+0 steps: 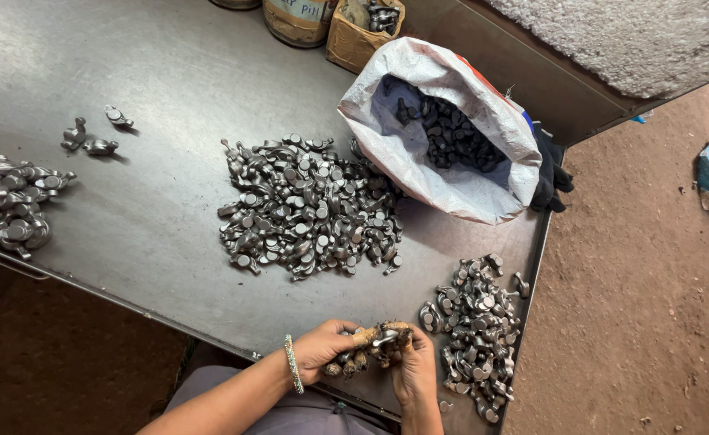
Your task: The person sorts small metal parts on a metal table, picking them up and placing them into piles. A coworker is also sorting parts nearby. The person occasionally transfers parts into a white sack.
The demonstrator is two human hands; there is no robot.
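Seen from above, the left hand and right hand are closed together around a handful of small metal parts at the near edge of a steel table. A small pile of parts lies just to the right, a big pile mid-table beside an open white sack. A steady cupped grip low over the table would likely keep pieces from slipping out
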